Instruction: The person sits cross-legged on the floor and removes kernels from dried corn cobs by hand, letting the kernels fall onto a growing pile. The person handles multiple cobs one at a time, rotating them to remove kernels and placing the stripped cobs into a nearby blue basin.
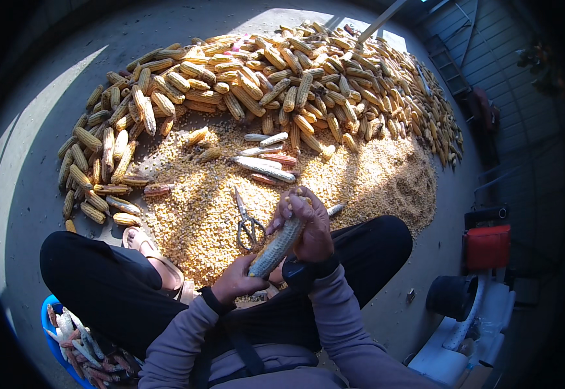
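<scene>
A mostly bare, whitish corn cob point(277, 248) slants between my two hands. My left hand point(237, 281) grips its lower end. Around the upper end is my right hand point(308, 226), with several yellow kernels at its fingertips. Just left of the cob, black-handled scissors point(249, 228) lie on a broad heap of loose corn kernels point(195, 209). Beyond them, several stripped cobs point(263, 167), white and reddish, rest on the kernels. One more pale cob point(335, 209) shows just behind my right hand.
A large pile of unshelled corn ears point(273, 78) curves around the far and left sides. At lower left, a blue tub point(51, 335) holds stripped cobs. To the right stand a black bucket point(450, 296) and a red object point(488, 246). My bent knees flank the kernel heap.
</scene>
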The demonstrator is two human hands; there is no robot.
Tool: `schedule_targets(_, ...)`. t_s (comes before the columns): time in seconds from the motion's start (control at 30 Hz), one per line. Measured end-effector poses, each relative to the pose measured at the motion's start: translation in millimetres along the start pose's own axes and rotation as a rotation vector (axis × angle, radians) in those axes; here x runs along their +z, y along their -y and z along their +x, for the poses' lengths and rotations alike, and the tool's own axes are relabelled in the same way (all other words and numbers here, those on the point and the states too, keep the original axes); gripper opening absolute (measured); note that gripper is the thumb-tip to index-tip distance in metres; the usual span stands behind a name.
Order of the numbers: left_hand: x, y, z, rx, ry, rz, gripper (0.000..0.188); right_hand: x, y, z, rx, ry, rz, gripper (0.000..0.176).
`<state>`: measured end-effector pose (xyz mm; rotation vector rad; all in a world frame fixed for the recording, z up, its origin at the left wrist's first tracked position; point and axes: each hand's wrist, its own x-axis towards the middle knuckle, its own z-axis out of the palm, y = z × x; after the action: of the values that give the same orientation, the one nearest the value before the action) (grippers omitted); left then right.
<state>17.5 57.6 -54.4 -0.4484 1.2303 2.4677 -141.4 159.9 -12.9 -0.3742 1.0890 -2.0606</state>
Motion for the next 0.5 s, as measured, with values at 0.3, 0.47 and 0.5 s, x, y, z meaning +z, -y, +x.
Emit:
schedule_targets(0.3, -7, 6, 2, -0.023, 0.079, -0.082, 0.043, 9, 8, -3, 0.009, 0.002, 0.083, 0.041)
schedule_targets(0.47, -5, 6, 2, -0.047, 0.068, -0.131, 0.032, 10, 7, -2, 0.017, -0.053, -0.23, 0.04)
schedule_targets(0.5, -4, 5, 1, 0.004, 0.052, -0.1, 0.03, 11, 6, -2, 0.011, -0.054, -0.155, 0.039)
